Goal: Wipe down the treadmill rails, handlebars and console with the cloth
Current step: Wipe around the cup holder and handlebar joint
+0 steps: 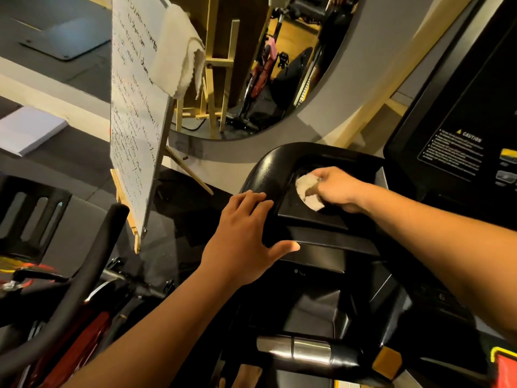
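— Where are we in the wipe-down?
— At the tray (293,217) beside the console (458,107). Our right hand (340,189) grips the bunched cloth (306,190) in curled fingers, down in the round cup recess (307,168). Our left hand (246,236) rests flat, fingers loose, on the curved handlebar (267,170).
— Next?
— Likely we sweep the cloth onto that handlebar, so our left hand must lift clear.

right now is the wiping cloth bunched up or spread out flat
Bunched up: the cloth shows as a small wad gripped in the right hand, pressed into the round recess.
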